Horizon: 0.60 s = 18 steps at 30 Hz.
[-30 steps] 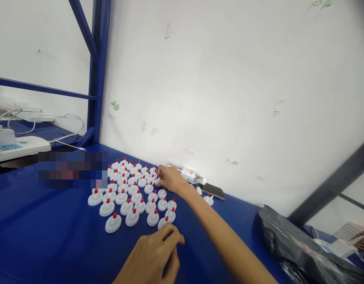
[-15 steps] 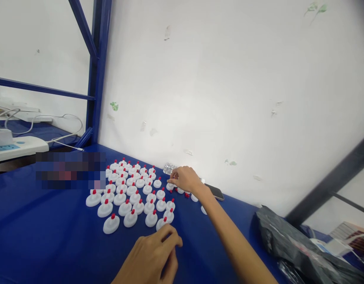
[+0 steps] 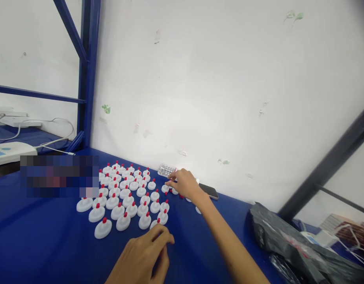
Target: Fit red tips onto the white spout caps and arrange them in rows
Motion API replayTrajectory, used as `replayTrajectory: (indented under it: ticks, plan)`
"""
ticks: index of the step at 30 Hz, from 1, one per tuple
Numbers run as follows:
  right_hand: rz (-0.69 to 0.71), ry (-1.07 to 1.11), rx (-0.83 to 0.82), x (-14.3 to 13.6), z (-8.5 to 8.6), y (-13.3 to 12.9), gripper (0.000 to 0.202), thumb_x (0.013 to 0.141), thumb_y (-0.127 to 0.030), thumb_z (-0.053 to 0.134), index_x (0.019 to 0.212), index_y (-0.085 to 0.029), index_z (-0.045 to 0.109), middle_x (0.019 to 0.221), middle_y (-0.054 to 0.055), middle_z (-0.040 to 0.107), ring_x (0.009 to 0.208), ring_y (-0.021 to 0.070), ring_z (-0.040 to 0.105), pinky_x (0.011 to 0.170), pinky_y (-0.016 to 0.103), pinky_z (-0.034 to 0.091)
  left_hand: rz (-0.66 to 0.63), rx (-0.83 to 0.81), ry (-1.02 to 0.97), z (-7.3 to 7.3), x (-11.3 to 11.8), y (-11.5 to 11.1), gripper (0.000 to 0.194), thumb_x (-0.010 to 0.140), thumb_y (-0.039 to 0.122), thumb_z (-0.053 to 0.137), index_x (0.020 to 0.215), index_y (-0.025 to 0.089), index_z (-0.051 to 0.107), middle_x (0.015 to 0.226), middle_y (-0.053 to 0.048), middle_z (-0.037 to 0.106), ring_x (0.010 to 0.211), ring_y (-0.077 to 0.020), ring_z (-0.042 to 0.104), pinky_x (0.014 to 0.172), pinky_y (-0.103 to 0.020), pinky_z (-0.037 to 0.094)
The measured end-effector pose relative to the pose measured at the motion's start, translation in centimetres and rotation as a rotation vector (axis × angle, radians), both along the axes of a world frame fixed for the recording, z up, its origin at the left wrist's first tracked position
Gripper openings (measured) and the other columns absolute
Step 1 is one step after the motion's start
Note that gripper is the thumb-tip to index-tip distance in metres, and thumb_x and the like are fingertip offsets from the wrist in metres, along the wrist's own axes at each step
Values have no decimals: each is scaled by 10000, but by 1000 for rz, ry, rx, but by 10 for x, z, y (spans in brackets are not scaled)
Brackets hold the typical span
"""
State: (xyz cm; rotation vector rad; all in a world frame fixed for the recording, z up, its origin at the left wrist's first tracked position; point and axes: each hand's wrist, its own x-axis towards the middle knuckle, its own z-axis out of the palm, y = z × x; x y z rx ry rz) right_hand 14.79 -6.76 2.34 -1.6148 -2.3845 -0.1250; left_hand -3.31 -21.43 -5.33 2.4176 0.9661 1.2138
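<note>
Many white round caps with red tips [image 3: 112,200] stand in loose rows on the blue tabletop. My left hand [image 3: 143,252] hovers at the front edge of this group, its fingers loosely bent and apart, with nothing in them. Close to its fingertips is a partly covered cap [image 3: 155,225]. Farther back, my right hand [image 3: 184,183] reaches over a smaller cluster near the wall, thumb and forefinger apart. Just below those fingertips sits a cap [image 3: 165,188] with its red tip pointing down. Some neighbouring caps are hidden under the hand and wrist.
A clear blister-like pack [image 3: 166,170] lies by the wall, and a dark phone [image 3: 209,191] rests right of my right wrist. A grey plastic bag [image 3: 279,240] is at the right. At left are a power strip [image 3: 15,153] and blue frame post [image 3: 89,75].
The view has shifted slightly, so things appear farther left. My right thumb and forefinger have parted a little above the cap. My left hand keeps nearly the same pose.
</note>
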Motion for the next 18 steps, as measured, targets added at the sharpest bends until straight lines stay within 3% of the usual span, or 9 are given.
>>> replayTrajectory:
  ticks: [3,5,8,11,15,18]
  plan:
    - [5,3,-9,-9,-11,5,91,915,-291,746,892,-232,812,891,68,797,977,263,700,874,343,462,6,25,-5,-1,-1,2,281,933,87,413,992,248,636,961,-23,730,640,-135,709,661,-213,571]
    - [5,29,-1,-10,-10,5,82,917,-259,738,883,-235,809,891,59,798,961,250,703,849,325,462,24,39,-7,-2,-3,3,283,934,95,425,1009,256,646,952,-17,733,632,-131,712,669,-204,583]
    - [-2,82,20,-2,9,-5,101,937,-262,708,915,-225,799,930,52,798,922,227,703,798,302,456,71,43,-36,1,-3,3,346,946,114,433,1193,287,602,982,-4,734,655,-125,723,685,-200,597]
    - [18,129,11,7,36,-31,130,953,-300,684,916,-230,787,884,15,788,809,180,686,723,277,446,174,37,-121,5,-2,0,504,974,179,432,1464,295,396,1071,-31,722,710,-133,735,640,-209,602]
    - [264,331,-187,5,54,-78,199,933,-391,710,861,-226,796,816,-2,766,745,144,657,699,244,465,324,48,-151,3,0,2,687,1007,362,479,1613,254,174,1242,-104,690,803,-171,757,604,-237,617]
    - [426,442,-369,-1,49,-103,171,921,-367,727,904,-219,811,793,-4,757,715,130,655,692,223,484,271,94,-100,-6,-1,8,623,1021,407,513,1585,285,278,1163,-43,745,756,-149,760,645,-217,621]
